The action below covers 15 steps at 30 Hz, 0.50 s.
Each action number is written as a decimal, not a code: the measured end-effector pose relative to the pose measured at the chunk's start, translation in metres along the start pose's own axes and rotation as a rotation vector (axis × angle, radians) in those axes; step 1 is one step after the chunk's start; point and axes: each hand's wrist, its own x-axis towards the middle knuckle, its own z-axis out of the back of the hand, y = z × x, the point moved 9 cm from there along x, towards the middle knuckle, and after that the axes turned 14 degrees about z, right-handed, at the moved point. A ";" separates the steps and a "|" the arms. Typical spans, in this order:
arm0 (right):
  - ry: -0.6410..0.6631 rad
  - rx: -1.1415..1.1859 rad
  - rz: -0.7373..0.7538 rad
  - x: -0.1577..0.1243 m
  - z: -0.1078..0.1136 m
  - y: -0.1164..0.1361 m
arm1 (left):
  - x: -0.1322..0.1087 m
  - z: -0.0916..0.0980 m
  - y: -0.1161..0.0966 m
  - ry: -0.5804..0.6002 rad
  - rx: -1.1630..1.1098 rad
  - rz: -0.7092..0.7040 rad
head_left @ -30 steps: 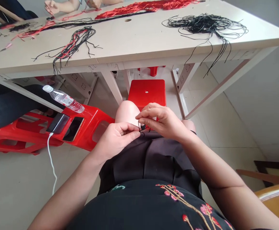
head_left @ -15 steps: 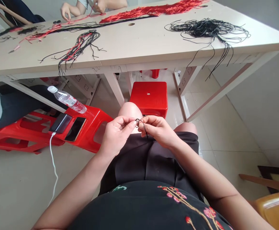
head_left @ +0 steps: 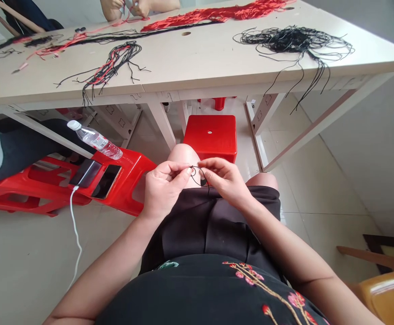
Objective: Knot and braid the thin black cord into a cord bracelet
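Over my lap, my left hand (head_left: 164,187) and my right hand (head_left: 223,180) meet fingertip to fingertip, both pinched on a thin black cord (head_left: 197,176) that loops between them above my knee. The cord's loose ends hang down against my black skirt (head_left: 203,225). Both hands sit well in front of the long table (head_left: 190,63), below its edge.
On the table lie a black cord tangle (head_left: 293,40), a red-and-black bundle (head_left: 110,65) and red cords (head_left: 217,12). Another person's hands (head_left: 129,6) work at its far side. A red stool (head_left: 210,135) stands ahead; a tipped red stool (head_left: 81,180) at left carries a water bottle (head_left: 95,140) and phones.
The view has tilted up slightly. My hands lifted a little off the skirt and drew together at the fingertips, with the cord loop now held between them.
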 end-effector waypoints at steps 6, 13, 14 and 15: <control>-0.088 -0.478 0.497 -0.008 -0.005 0.062 | 0.005 -0.001 0.013 -0.018 -0.156 0.147; -0.095 -0.673 0.555 -0.009 -0.013 0.059 | 0.000 -0.015 0.025 0.087 -0.363 0.316; -0.096 -0.700 0.565 -0.009 -0.013 0.059 | -0.001 -0.017 0.026 0.091 -0.378 0.319; -0.096 -0.724 0.571 -0.010 -0.013 0.059 | -0.001 -0.017 0.027 0.091 -0.385 0.314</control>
